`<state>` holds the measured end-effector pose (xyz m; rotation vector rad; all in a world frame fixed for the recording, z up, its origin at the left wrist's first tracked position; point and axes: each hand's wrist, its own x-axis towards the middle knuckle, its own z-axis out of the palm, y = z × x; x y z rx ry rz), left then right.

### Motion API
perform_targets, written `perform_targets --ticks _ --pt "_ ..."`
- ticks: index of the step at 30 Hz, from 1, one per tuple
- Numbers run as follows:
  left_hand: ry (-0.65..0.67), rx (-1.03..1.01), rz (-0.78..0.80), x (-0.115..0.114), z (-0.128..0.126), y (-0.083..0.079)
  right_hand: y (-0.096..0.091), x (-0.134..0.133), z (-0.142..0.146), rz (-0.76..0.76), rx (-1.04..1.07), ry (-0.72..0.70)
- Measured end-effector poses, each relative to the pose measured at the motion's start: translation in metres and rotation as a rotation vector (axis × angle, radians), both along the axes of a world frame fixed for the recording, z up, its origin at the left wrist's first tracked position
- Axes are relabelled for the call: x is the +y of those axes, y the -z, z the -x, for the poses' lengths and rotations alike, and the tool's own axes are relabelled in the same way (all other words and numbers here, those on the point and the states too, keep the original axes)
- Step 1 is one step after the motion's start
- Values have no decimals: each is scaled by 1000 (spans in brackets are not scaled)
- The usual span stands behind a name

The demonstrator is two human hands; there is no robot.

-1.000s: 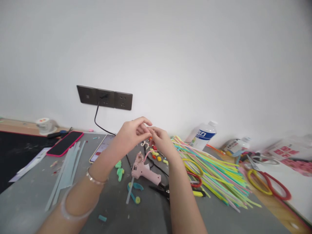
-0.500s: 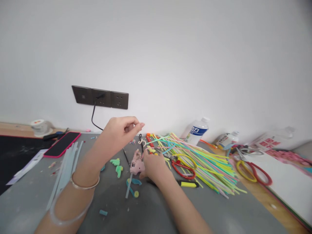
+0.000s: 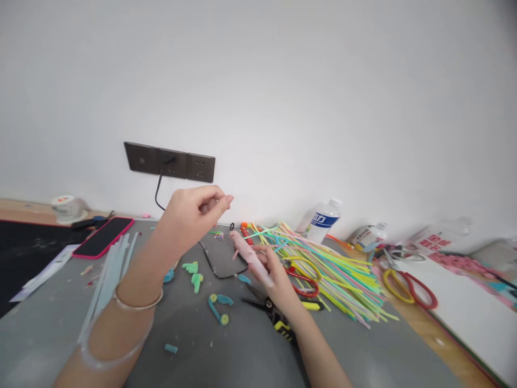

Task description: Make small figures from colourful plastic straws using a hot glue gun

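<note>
My left hand [image 3: 196, 213] is raised in front of the wall with thumb and fingertips pinched together; anything between them is too small to make out. My right hand [image 3: 274, 275] has its fingers around a pink hot glue gun [image 3: 249, 256], tilted with its nose toward the wall. A black cord [image 3: 212, 269] curves over the grey mat beside it. Below the right hand lie black and yellow cutters [image 3: 270, 306] with open blades. A bent blue fuzzy piece with yellow ends [image 3: 216, 310] and green-yellow fuzzy pieces [image 3: 194, 275] rest on the mat.
Many coloured pipe cleaners [image 3: 339, 275] spread to the right, with red and yellow scissors [image 3: 305, 275] on them. More scissors [image 3: 407, 285] lie farther right. A white bottle [image 3: 322, 221] stands by the wall. Clear glue sticks [image 3: 107, 280] and a phone [image 3: 104, 237] are at left.
My right hand has picked up the glue gun from the mat and turned it, uncovering the cutters beneath. My left hand stays raised and pinched, almost in place.
</note>
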<state>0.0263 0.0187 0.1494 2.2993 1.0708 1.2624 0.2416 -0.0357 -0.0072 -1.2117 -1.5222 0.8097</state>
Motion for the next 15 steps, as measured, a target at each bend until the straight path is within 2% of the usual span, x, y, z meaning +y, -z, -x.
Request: perform_targets --ticks 3,9,12,15 --pt "-8 -10 12 -1 2 -3 -1 2 -5 -21 220 15" --pt "-50 36 -22 -14 3 -8 -2 4 -5 -14 465 227" --pt "2 57 -50 -28 8 -12 -2 5 -3 12 491 293" --pt "34 83 -93 -46 19 -17 -1 5 0 33 419 252"
